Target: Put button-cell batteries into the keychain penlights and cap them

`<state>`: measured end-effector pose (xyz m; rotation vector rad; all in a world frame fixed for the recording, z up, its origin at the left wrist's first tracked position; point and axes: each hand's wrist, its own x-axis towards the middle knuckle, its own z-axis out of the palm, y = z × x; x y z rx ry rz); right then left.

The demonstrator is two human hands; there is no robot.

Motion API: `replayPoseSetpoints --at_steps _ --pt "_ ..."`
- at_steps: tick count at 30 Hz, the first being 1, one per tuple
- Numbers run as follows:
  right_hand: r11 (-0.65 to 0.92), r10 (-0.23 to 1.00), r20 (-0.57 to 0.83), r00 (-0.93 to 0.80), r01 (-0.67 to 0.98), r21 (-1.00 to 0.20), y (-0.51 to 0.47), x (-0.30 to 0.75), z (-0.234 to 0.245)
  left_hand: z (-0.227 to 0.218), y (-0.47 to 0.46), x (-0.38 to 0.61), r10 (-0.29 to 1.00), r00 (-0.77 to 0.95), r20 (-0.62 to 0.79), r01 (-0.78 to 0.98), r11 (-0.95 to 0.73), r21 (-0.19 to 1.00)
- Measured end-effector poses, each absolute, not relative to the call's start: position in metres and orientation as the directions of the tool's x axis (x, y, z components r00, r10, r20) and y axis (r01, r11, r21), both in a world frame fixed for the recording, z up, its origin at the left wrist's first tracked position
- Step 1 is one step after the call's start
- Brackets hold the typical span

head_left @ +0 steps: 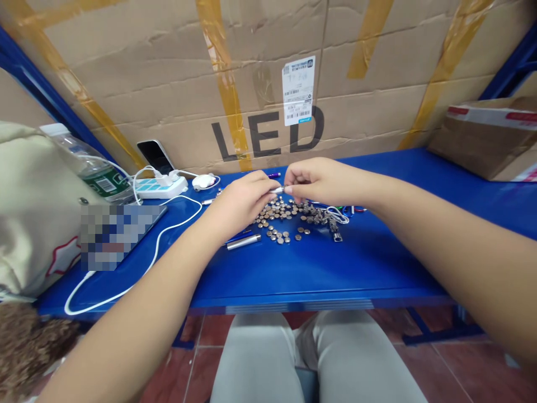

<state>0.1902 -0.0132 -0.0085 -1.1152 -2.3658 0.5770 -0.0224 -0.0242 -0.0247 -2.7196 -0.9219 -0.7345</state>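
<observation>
Over the blue table (pixel 260 280), my left hand (pixel 247 196) is closed around a small whitish tube (pixel 277 190), whose end sticks out past the fingertips. My right hand (pixel 312 180) pinches with thumb and index finger right at that end; what lies in the pinch is too small to make out. Below the hands is a spread of button cell batteries (pixel 280 235). To their right lies a heap of small metal clips (pixel 323 215) with a white cord (pixel 339 215). A silver tube (pixel 244 242) rests in front of my left hand, beside blue ones partly hidden by it.
At the left are a power strip (pixel 161 187) with plugs, a phone (pixel 155 155), a bottle (pixel 103 176), a light bag (pixel 37 207), a blurred-out device (pixel 121 235) and a white cable (pixel 157 246). A large cardboard box (pixel 168 84) stands behind; another box (pixel 486 137) sits right.
</observation>
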Motion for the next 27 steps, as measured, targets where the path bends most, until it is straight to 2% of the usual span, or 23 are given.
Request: replayPoseSetpoints --at_steps 4,7,9,10,13,15,18,21,23,27 --pt "0.396 0.805 0.106 -0.584 0.396 -0.828 -0.013 0.19 -0.01 -0.022 -0.03 -0.022 0.519 0.666 0.536 0.695 -0.692 -0.194" --pt "0.333 0.794 0.087 -0.601 0.31 -0.891 -0.013 0.189 -0.012 -0.019 -0.03 -0.024 0.51 0.64 0.575 0.697 -0.701 -0.155" --pt "0.423 0.788 0.127 -0.603 0.38 -0.822 -0.012 0.188 -0.013 -0.018 -0.027 -0.027 0.502 0.633 0.589 0.646 -0.762 -0.045" --pt "0.494 0.782 0.163 -0.601 0.44 -0.75 -0.011 0.188 -0.014 -0.017 -0.025 -0.029 0.508 0.629 0.588 0.619 -0.785 0.017" --pt "0.682 0.726 0.304 -0.617 0.589 -0.433 -0.007 0.188 -0.016 -0.017 -0.021 -0.032 0.561 0.607 0.562 0.577 -0.798 0.173" --pt "0.738 0.673 0.355 -0.649 0.619 -0.268 -0.005 0.188 -0.016 -0.017 -0.021 -0.032 0.585 0.595 0.551 0.565 -0.792 0.231" --pt "0.756 0.649 0.373 -0.663 0.616 -0.221 -0.006 0.187 -0.017 -0.017 -0.023 -0.03 0.596 0.586 0.549 0.562 -0.787 0.255" --pt "0.738 0.675 0.385 -0.629 0.583 -0.34 -0.009 0.184 -0.018 -0.019 -0.024 -0.028 0.589 0.565 0.578 0.588 -0.779 0.219" --pt "0.68 0.724 0.357 -0.591 0.523 -0.513 -0.011 0.181 -0.02 -0.021 -0.023 -0.028 0.554 0.562 0.614 0.608 -0.78 0.148" --pt "0.358 0.827 0.152 -0.542 0.298 -0.885 -0.012 0.175 -0.024 -0.025 -0.022 -0.03 0.429 0.612 0.664 0.638 -0.764 -0.094"
